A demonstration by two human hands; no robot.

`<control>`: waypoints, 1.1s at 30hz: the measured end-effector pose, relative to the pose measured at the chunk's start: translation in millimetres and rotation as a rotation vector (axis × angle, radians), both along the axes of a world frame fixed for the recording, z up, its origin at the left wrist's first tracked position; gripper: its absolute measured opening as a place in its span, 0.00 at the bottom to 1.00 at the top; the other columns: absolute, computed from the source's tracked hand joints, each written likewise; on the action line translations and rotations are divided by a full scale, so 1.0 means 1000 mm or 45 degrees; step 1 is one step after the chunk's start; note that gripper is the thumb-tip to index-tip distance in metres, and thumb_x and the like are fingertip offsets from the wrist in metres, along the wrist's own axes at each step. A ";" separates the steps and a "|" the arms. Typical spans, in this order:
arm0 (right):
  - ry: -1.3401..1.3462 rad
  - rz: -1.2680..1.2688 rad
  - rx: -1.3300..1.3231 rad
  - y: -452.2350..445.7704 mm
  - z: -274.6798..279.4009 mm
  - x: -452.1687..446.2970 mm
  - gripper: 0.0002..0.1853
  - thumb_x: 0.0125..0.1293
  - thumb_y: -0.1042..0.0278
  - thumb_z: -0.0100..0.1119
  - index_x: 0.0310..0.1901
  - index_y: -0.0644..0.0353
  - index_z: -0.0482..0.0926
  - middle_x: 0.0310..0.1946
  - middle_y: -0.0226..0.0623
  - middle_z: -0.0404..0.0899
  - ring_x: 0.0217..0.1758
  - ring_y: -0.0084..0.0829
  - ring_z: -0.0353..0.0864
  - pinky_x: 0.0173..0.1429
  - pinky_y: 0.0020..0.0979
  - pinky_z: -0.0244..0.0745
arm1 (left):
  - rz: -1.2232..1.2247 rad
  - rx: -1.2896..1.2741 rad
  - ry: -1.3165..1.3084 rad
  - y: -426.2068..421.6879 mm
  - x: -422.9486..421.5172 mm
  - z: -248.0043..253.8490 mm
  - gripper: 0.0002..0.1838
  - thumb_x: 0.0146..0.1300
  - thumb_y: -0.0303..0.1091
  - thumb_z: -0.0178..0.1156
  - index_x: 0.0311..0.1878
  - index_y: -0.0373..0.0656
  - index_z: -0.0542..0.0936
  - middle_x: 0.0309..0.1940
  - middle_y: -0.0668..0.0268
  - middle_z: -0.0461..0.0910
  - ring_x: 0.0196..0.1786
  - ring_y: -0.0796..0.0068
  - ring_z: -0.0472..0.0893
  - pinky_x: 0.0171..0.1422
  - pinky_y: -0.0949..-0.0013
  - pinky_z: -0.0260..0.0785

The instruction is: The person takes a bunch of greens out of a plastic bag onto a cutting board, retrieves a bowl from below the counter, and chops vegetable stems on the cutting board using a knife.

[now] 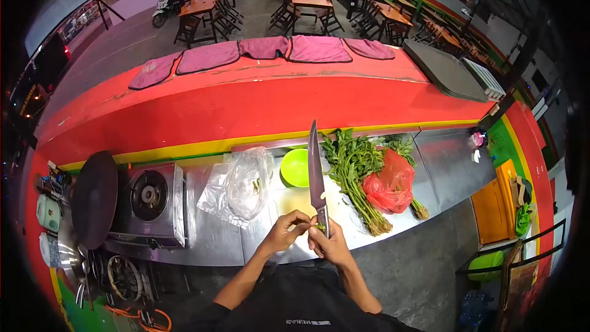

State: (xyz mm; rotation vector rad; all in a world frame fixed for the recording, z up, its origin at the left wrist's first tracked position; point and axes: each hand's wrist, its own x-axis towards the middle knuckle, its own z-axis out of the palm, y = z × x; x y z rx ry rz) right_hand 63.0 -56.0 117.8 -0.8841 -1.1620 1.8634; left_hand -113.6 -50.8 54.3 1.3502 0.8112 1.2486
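My right hand (330, 245) is wrapped round the handle of a large kitchen knife (316, 172), its broad blade pointing up and away from me. Close beside it, the fingers of my left hand (285, 232) are pinched together at a small green piece (319, 227), too small to name, which lies between both hands. A pale bit sticks to the blade near the handle. Behind the hands stands a bright green bowl (294, 168). Leafy green vegetables (356, 178) with long stems and roots lie to the right, partly under a red plastic bag (389, 183).
A clear plastic bag (249, 184) lies on the steel counter (212, 243), left of the bowl. Further left are a gas stove (149, 200) and a dark round pan (94, 200). Pink cloths (319, 49) and trays (442, 69) rest on the red ledge (246, 107) beyond.
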 end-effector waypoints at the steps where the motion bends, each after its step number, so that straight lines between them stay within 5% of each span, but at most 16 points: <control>1: -0.007 0.000 0.005 0.001 0.000 -0.002 0.12 0.79 0.63 0.57 0.54 0.60 0.70 0.21 0.34 0.76 0.12 0.17 0.63 0.16 0.21 0.56 | 0.000 0.005 -0.007 0.002 -0.001 -0.007 0.13 0.75 0.40 0.63 0.48 0.37 0.80 0.36 0.65 0.82 0.38 0.78 0.80 0.45 0.72 0.73; 4: -0.096 -0.086 0.223 0.003 0.001 -0.001 0.24 0.81 0.53 0.52 0.66 0.62 0.66 0.18 0.30 0.70 0.12 0.18 0.64 0.17 0.22 0.58 | -0.022 -0.058 -0.323 0.007 -0.004 -0.019 0.17 0.76 0.46 0.60 0.52 0.40 0.80 0.32 0.67 0.80 0.30 0.82 0.74 0.35 0.75 0.66; 8: -0.028 -0.131 0.289 0.000 -0.013 0.011 0.25 0.82 0.50 0.48 0.66 0.64 0.65 0.18 0.31 0.67 0.16 0.23 0.69 0.21 0.25 0.65 | 0.114 -0.132 -0.547 0.010 -0.009 -0.011 0.15 0.77 0.37 0.60 0.54 0.34 0.79 0.35 0.63 0.80 0.32 0.79 0.76 0.41 0.73 0.71; 14: -0.137 -0.147 0.165 -0.015 -0.024 0.005 0.18 0.80 0.60 0.51 0.62 0.63 0.73 0.25 0.29 0.73 0.23 0.18 0.67 0.28 0.23 0.62 | 0.221 -0.106 -0.517 0.008 -0.017 -0.006 0.13 0.76 0.32 0.60 0.56 0.34 0.77 0.40 0.60 0.81 0.37 0.77 0.77 0.47 0.71 0.72; 17: -0.218 -0.149 0.167 -0.022 -0.031 -0.002 0.21 0.80 0.62 0.51 0.68 0.62 0.67 0.27 0.30 0.75 0.25 0.17 0.67 0.29 0.23 0.62 | 0.241 -0.111 -0.531 0.006 -0.018 -0.003 0.12 0.76 0.31 0.61 0.56 0.34 0.78 0.40 0.62 0.81 0.39 0.78 0.77 0.48 0.73 0.71; 20: -0.178 -0.032 0.439 -0.019 -0.047 0.002 0.22 0.81 0.61 0.49 0.70 0.61 0.64 0.28 0.34 0.78 0.26 0.19 0.69 0.33 0.26 0.66 | 0.312 -0.101 -0.505 0.005 -0.018 0.000 0.10 0.76 0.31 0.60 0.53 0.34 0.80 0.38 0.66 0.79 0.39 0.78 0.76 0.49 0.74 0.69; 33: -0.008 -0.083 0.490 -0.017 -0.036 0.002 0.23 0.81 0.58 0.50 0.71 0.58 0.64 0.30 0.38 0.78 0.29 0.21 0.72 0.33 0.25 0.67 | 0.328 0.105 -0.398 0.020 -0.014 0.020 0.09 0.74 0.30 0.62 0.50 0.33 0.81 0.44 0.60 0.81 0.46 0.74 0.81 0.57 0.70 0.75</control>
